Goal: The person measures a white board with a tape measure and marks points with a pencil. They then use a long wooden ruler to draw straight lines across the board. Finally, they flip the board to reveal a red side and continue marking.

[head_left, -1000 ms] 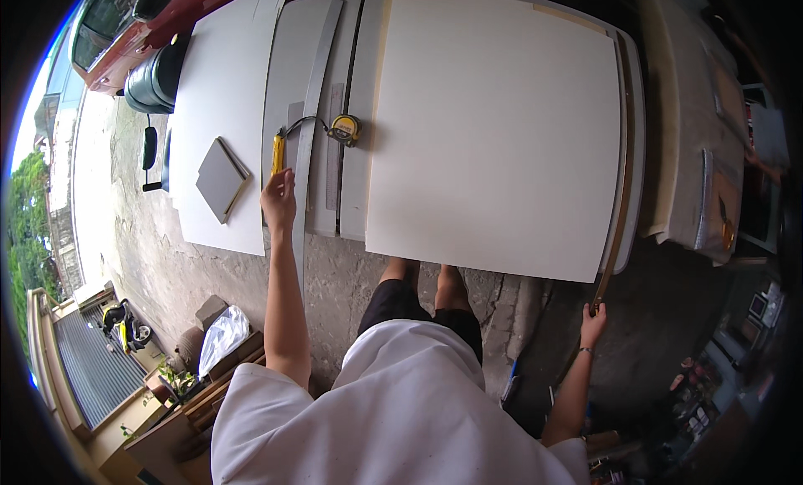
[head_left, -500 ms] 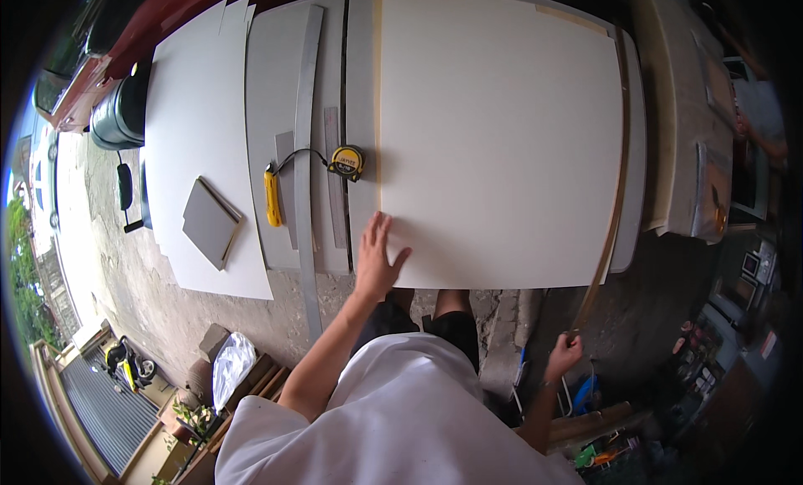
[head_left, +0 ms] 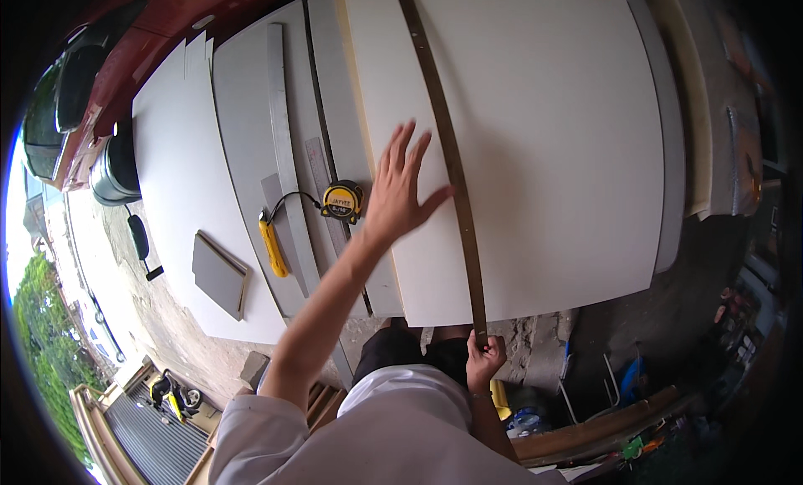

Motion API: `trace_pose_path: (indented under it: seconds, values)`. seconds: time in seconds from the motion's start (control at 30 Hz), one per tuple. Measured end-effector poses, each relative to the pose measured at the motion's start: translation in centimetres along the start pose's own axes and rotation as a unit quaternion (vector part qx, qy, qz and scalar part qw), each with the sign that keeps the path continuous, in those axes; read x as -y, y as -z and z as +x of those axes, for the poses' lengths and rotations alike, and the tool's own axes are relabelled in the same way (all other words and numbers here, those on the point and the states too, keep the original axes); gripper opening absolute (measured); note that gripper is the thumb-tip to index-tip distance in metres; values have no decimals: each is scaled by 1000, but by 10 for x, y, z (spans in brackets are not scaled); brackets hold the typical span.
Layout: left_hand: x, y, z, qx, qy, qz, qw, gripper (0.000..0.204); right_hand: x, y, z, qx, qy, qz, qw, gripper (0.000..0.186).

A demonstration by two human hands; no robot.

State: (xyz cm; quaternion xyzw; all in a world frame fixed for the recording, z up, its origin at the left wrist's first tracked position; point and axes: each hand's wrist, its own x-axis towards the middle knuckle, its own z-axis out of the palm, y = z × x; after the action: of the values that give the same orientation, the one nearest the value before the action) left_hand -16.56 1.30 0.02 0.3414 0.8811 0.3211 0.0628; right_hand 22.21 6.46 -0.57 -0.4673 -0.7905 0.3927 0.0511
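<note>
A long dark metal straightedge [head_left: 443,125] crosses the large white sheet [head_left: 569,159] from back to front. My right hand [head_left: 483,355] is closed around its near end, just past the table's front edge. My left hand [head_left: 403,184], fingers spread, hovers over or lies on the sheet's left part beside the straightedge; whether it touches is unclear. Left of it, a yellow-black tape measure [head_left: 341,199], a yellow utility knife [head_left: 273,251], a long silver straightedge [head_left: 280,100] and a steel ruler [head_left: 314,150] lie on the grey tabletop [head_left: 242,117].
More white sheets [head_left: 167,150] lie at left with grey boards [head_left: 219,276] on them. A red car [head_left: 167,8] stands behind, a black stool [head_left: 115,171] at left. A covered bulky object [head_left: 719,150] is at right. Assorted clutter [head_left: 535,435] lies below on the floor.
The dark straightedge has swung from the sheet's right edge leftward across it, with my right hand moving the same way. My left hand left the knife and moved right and farther forward.
</note>
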Motion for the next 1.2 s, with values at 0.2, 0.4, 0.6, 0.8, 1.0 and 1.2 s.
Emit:
trace_pose_path:
  seconds: [0.2, 0.4, 0.6, 0.8, 1.0, 1.2]
  values:
    - [55, -2, 109, 73, -84, 126, 986, 131, 5, -18, -1, -17, 3, -40, 999, 33]
    - [68, -8, 124, 46, -114, 89, 988, 146, 1, -27, -2, -2, -7, -22, 1000, 28]
    - [75, -9, 128, 43, -151, 124, 980, 146, 7, -31, -1, -5, -14, -8, 1000, 30]
    - [76, -13, 127, 32, -139, 154, 978, 146, 9, -30, 5, -1, -8, -26, 1000, 31]
    - [77, -14, 128, 27, -146, 153, 977, 144, 12, -25, 8, 36, 9, -22, 999, 28]
    - [71, -8, 127, 63, -120, 238, 962, 115, 10, -14, 5, 65, 22, -51, 996, 28]
